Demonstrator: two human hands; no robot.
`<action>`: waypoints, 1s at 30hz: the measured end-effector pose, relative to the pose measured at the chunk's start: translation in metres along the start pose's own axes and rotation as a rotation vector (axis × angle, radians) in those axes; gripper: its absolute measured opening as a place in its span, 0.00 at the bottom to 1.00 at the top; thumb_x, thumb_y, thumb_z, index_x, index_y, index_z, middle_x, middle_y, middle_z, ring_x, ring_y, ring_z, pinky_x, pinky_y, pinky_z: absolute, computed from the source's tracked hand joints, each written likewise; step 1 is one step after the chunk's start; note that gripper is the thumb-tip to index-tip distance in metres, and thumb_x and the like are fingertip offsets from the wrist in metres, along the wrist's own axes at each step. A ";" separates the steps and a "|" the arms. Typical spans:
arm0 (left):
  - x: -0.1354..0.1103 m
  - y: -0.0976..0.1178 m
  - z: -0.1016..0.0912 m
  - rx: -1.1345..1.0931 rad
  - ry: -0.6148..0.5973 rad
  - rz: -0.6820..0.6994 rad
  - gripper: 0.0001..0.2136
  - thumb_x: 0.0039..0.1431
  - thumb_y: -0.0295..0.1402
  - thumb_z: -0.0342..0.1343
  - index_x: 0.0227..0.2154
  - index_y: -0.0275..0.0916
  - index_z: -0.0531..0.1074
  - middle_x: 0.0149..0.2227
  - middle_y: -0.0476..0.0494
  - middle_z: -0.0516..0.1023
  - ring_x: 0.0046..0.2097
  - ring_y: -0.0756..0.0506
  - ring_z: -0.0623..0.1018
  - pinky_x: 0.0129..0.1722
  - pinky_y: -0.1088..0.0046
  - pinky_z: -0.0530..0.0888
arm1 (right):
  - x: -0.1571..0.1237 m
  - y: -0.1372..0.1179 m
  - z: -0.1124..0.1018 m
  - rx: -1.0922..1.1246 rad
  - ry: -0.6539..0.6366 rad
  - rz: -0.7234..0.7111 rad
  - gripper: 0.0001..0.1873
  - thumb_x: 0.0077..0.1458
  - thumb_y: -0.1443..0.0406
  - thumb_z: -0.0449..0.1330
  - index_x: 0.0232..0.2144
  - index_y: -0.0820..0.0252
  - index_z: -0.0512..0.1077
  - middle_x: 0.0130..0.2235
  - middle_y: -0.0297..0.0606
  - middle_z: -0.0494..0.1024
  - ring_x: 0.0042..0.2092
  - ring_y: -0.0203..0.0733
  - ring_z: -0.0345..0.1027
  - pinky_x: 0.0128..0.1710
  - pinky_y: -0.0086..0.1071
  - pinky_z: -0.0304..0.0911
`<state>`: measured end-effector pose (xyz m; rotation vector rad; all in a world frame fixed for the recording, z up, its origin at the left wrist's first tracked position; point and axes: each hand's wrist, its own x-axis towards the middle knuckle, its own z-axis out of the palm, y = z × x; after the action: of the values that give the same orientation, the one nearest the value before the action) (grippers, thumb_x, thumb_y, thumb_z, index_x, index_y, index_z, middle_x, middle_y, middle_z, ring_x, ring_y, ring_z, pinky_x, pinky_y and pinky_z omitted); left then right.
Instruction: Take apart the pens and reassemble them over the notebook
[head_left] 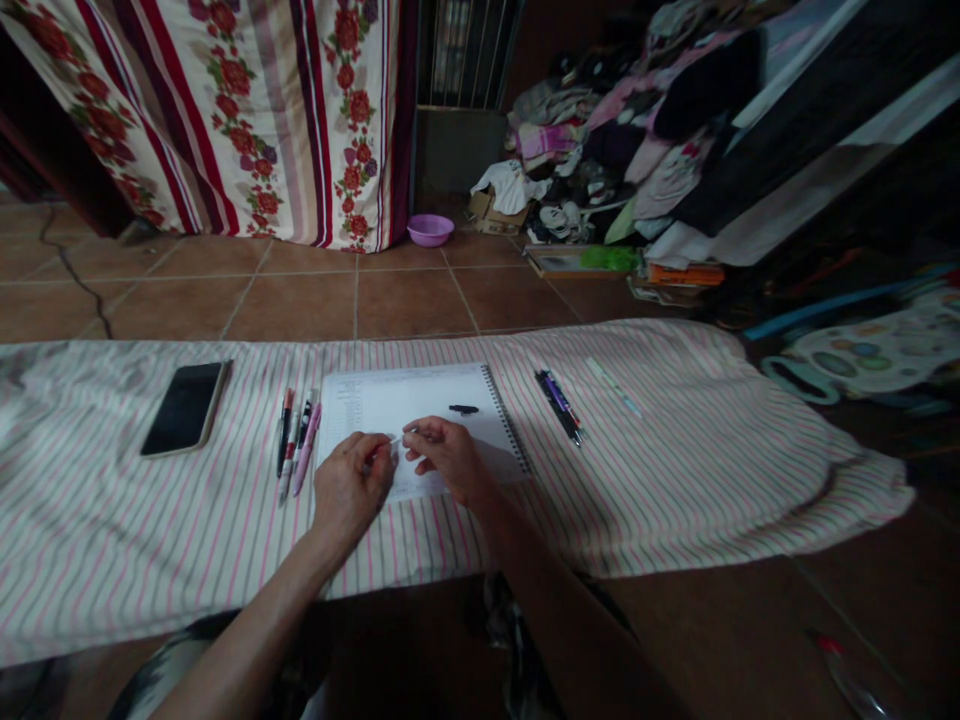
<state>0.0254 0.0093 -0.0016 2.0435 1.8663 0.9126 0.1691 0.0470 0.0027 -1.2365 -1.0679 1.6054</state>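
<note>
A thin white pen [396,439] is being pinched at both ends, the left hand [351,487] and right hand [448,457] closing fingertips on it over the white spiral-bound notebook [420,405]. A small black pen cap [463,409] is lying on the page. Several coloured pens [296,442] are resting just left, on the pink-striped cloth [675,470].

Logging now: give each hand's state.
Left hand: closed on one end of a pen.
Right hand: closed on the other end.
</note>
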 end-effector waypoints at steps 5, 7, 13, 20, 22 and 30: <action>0.000 -0.001 -0.001 0.014 0.004 0.010 0.10 0.58 0.34 0.46 0.33 0.39 0.72 0.29 0.47 0.74 0.30 0.49 0.72 0.30 0.75 0.65 | 0.000 0.000 -0.001 0.011 -0.003 -0.008 0.12 0.38 0.62 0.63 0.28 0.62 0.71 0.24 0.31 0.72 0.25 0.32 0.67 0.18 0.22 0.60; 0.000 -0.002 -0.001 0.017 0.004 0.013 0.10 0.58 0.34 0.46 0.34 0.39 0.72 0.29 0.47 0.74 0.30 0.49 0.72 0.30 0.75 0.65 | 0.000 0.000 -0.001 0.011 -0.003 -0.004 0.12 0.39 0.62 0.63 0.28 0.63 0.71 0.24 0.32 0.72 0.25 0.32 0.67 0.18 0.22 0.60; -0.001 -0.002 -0.003 0.017 0.004 0.014 0.10 0.58 0.35 0.46 0.33 0.39 0.72 0.29 0.48 0.74 0.30 0.49 0.72 0.30 0.74 0.65 | 0.000 0.000 -0.003 0.013 -0.011 -0.017 0.12 0.39 0.62 0.63 0.28 0.63 0.72 0.24 0.31 0.72 0.25 0.31 0.66 0.19 0.22 0.60; -0.002 -0.004 -0.004 0.036 -0.014 0.017 0.11 0.59 0.35 0.45 0.34 0.39 0.72 0.30 0.47 0.73 0.31 0.48 0.72 0.31 0.74 0.65 | 0.002 -0.004 -0.008 0.004 0.030 -0.033 0.11 0.38 0.63 0.62 0.27 0.63 0.71 0.24 0.31 0.71 0.25 0.32 0.67 0.16 0.21 0.58; -0.003 -0.005 -0.005 0.049 -0.021 0.015 0.11 0.59 0.35 0.45 0.35 0.39 0.72 0.30 0.47 0.74 0.32 0.48 0.72 0.31 0.73 0.65 | 0.003 -0.005 -0.009 -0.014 0.038 -0.048 0.10 0.39 0.63 0.62 0.27 0.63 0.71 0.24 0.31 0.71 0.25 0.32 0.67 0.17 0.21 0.59; -0.003 -0.004 -0.008 0.107 -0.042 -0.021 0.13 0.59 0.36 0.45 0.35 0.38 0.73 0.31 0.46 0.75 0.33 0.47 0.73 0.33 0.72 0.65 | 0.012 0.009 -0.017 -0.277 0.074 -0.173 0.09 0.45 0.63 0.58 0.30 0.62 0.71 0.22 0.31 0.71 0.24 0.35 0.68 0.14 0.22 0.55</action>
<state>0.0169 0.0055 0.0018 2.0827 1.9503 0.7741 0.1823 0.0584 -0.0117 -1.3315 -1.3437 1.3026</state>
